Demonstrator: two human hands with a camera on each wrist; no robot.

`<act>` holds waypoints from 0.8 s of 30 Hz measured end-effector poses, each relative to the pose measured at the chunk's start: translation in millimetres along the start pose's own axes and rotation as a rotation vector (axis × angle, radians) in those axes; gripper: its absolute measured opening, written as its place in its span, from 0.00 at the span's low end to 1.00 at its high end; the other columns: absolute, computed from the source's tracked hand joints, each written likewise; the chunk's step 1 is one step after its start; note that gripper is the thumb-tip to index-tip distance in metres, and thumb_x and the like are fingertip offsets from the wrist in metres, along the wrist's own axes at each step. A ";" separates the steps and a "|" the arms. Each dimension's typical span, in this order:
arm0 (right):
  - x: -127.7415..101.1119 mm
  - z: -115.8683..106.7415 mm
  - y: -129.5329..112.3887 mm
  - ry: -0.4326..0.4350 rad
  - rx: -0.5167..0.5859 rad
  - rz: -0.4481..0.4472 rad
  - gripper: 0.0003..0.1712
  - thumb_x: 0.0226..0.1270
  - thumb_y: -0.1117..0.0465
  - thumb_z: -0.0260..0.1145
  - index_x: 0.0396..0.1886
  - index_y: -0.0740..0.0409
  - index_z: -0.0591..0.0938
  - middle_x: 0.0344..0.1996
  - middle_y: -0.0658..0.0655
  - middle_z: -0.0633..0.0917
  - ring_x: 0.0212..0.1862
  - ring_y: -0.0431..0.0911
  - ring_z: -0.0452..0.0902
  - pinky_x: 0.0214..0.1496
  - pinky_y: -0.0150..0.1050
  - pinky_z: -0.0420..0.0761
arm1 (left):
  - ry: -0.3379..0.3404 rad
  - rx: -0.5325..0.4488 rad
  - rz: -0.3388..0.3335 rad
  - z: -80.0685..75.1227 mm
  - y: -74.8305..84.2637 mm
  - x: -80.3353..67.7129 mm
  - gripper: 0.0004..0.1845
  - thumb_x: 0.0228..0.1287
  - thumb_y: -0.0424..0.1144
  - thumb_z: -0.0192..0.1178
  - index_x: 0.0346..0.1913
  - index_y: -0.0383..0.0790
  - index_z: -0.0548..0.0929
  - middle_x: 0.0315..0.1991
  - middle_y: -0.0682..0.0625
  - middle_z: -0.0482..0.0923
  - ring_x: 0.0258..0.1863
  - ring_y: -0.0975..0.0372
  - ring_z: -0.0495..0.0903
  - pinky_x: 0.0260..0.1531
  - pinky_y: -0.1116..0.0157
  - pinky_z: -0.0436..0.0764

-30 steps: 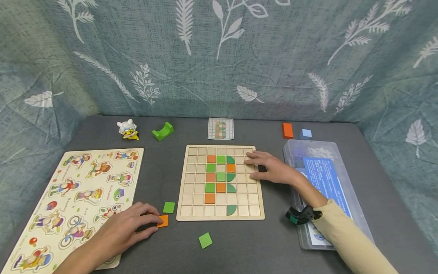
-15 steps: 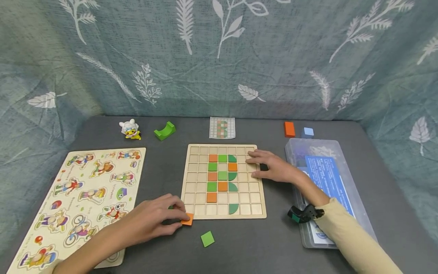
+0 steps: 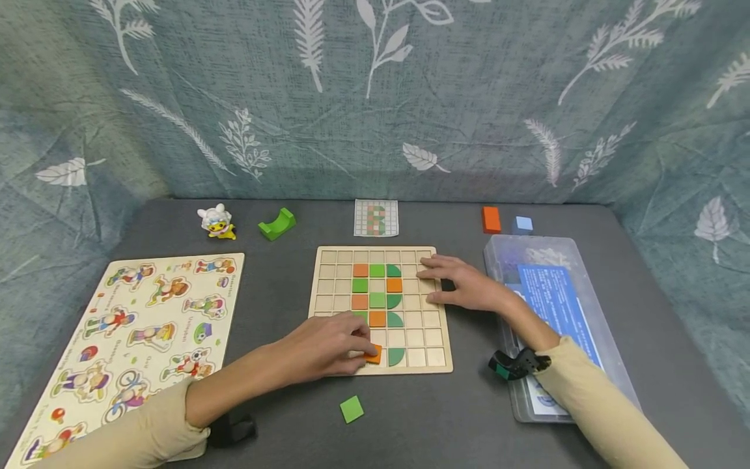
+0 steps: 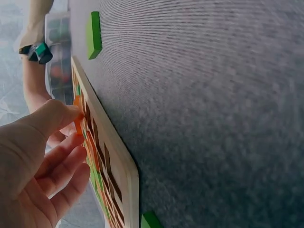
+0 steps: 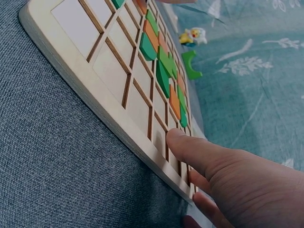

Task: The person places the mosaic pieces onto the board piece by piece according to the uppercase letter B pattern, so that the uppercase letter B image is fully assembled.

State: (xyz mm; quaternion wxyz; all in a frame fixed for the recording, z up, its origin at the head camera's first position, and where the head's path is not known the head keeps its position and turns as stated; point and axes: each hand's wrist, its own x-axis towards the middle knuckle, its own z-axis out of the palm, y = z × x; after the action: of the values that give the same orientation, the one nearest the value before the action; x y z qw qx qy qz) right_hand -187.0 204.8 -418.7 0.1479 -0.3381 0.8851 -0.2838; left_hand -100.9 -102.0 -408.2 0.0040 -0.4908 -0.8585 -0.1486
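My left hand [image 3: 328,345] pinches an orange square tile [image 3: 375,355] between thumb and fingertips, over the lower rows of the wooden grid board [image 3: 416,338]. In the left wrist view the tile [image 4: 78,118] stands tilted at the fingertips. Orange and green square tiles, such as one orange tile [image 3: 377,318], and dark green quarter-round tiles [image 3: 396,357] lie in the grid's cells. My right hand [image 3: 463,284] rests on the board's right edge with fingers spread, holding nothing. A loose green square tile [image 3: 351,409] lies in front of the board. The left hand covers some cells.
Behind the board lies a printed pattern card [image 3: 376,218]. A wooden picture puzzle [image 3: 231,280] is at left, a clear plastic case [image 3: 577,312] under the right forearm. At the back stand a figurine [image 3: 217,222], a green arch block [image 3: 278,225], and red [image 3: 491,220] and blue [image 3: 523,225] blocks.
My left hand has carried the orange tile rightward from the table beside the puzzle to above the board's lower rows. The right hand has stayed at the board's edge.
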 end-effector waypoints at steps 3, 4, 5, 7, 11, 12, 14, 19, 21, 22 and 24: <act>0.5 -0.1 -0.2 0.001 -0.004 -0.005 0.29 0.66 0.59 0.66 0.65 0.62 0.75 0.72 0.66 0.65 0.75 0.63 0.52 0.73 0.62 0.54 | 0.013 0.005 0.005 1.4 0.9 0.9 0.05 0.62 0.43 0.65 0.40 0.56 0.87 0.37 0.59 0.77 0.33 0.70 0.71 0.27 0.76 0.70; 0.6 -0.1 -0.1 0.002 -0.007 -0.007 0.29 0.66 0.59 0.66 0.65 0.62 0.75 0.72 0.67 0.65 0.75 0.64 0.52 0.73 0.63 0.55 | 0.018 0.010 0.010 1.9 1.2 0.9 0.05 0.62 0.43 0.65 0.40 0.56 0.87 0.37 0.59 0.77 0.33 0.70 0.71 0.27 0.77 0.70; 0.5 -0.1 -0.1 0.003 -0.006 -0.006 0.29 0.66 0.59 0.66 0.65 0.62 0.75 0.72 0.66 0.65 0.75 0.64 0.52 0.73 0.63 0.55 | 0.026 0.015 0.014 2.4 1.7 1.1 0.05 0.62 0.43 0.65 0.40 0.56 0.87 0.37 0.60 0.77 0.33 0.70 0.71 0.27 0.77 0.70; 0.4 0.2 -0.2 0.004 -0.008 -0.003 0.28 0.66 0.58 0.66 0.65 0.62 0.75 0.71 0.66 0.65 0.75 0.64 0.53 0.73 0.62 0.55 | 0.035 0.022 0.026 3.2 2.6 1.3 0.05 0.62 0.43 0.65 0.39 0.56 0.87 0.36 0.59 0.77 0.33 0.70 0.71 0.26 0.77 0.70; 0.0 1.1 0.1 0.003 -0.009 0.001 0.28 0.66 0.58 0.66 0.65 0.62 0.75 0.71 0.66 0.65 0.75 0.64 0.53 0.73 0.62 0.55 | 0.039 0.042 0.041 4.7 3.9 3.0 0.05 0.63 0.42 0.64 0.39 0.56 0.86 0.36 0.59 0.77 0.32 0.69 0.71 0.25 0.77 0.69; -0.3 1.3 0.1 0.003 -0.008 0.001 0.28 0.66 0.58 0.66 0.65 0.62 0.75 0.71 0.66 0.65 0.75 0.64 0.53 0.73 0.62 0.55 | 0.038 0.041 0.042 5.0 4.0 3.5 0.05 0.63 0.42 0.64 0.39 0.56 0.86 0.36 0.59 0.77 0.32 0.69 0.71 0.25 0.77 0.68; -0.8 1.6 0.2 0.004 -0.008 0.001 0.28 0.66 0.59 0.66 0.64 0.62 0.75 0.71 0.66 0.65 0.75 0.64 0.53 0.73 0.62 0.55 | 0.029 0.042 0.042 5.7 4.3 4.8 0.04 0.63 0.42 0.63 0.38 0.56 0.86 0.36 0.60 0.77 0.32 0.69 0.71 0.25 0.77 0.68; -1.0 1.4 0.2 0.009 -0.010 -0.001 0.28 0.66 0.59 0.66 0.64 0.62 0.75 0.71 0.67 0.65 0.74 0.64 0.53 0.73 0.63 0.55 | 0.008 0.039 0.041 6.5 5.3 7.3 0.04 0.64 0.42 0.63 0.38 0.56 0.86 0.37 0.59 0.76 0.33 0.69 0.71 0.25 0.77 0.67; -0.7 1.0 0.0 0.008 -0.007 -0.001 0.28 0.66 0.59 0.66 0.64 0.62 0.75 0.71 0.67 0.65 0.75 0.64 0.53 0.73 0.63 0.55 | 0.016 0.045 0.038 5.7 6.4 6.3 0.04 0.63 0.43 0.63 0.38 0.57 0.86 0.37 0.59 0.76 0.34 0.69 0.71 0.25 0.77 0.68; -0.5 0.9 0.2 0.008 -0.007 -0.002 0.28 0.66 0.59 0.66 0.64 0.62 0.75 0.71 0.67 0.65 0.75 0.64 0.53 0.73 0.63 0.55 | 0.023 0.042 0.037 5.1 7.4 5.0 0.04 0.63 0.43 0.64 0.39 0.56 0.86 0.37 0.59 0.76 0.34 0.69 0.71 0.25 0.77 0.68; -0.3 0.5 0.3 0.005 -0.003 -0.001 0.28 0.66 0.59 0.66 0.64 0.62 0.75 0.72 0.66 0.65 0.75 0.64 0.53 0.73 0.63 0.55 | 0.031 0.036 0.038 3.2 10.0 -0.1 0.04 0.63 0.44 0.64 0.39 0.57 0.86 0.38 0.59 0.76 0.35 0.69 0.72 0.27 0.76 0.71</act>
State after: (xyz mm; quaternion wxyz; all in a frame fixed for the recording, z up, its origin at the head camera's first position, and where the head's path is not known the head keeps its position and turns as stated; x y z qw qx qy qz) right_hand -186.7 204.9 -419.2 0.1450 -0.3379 0.8857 -0.2833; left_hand -91.9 -96.5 -408.8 0.0290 -0.5047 -0.8513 -0.1404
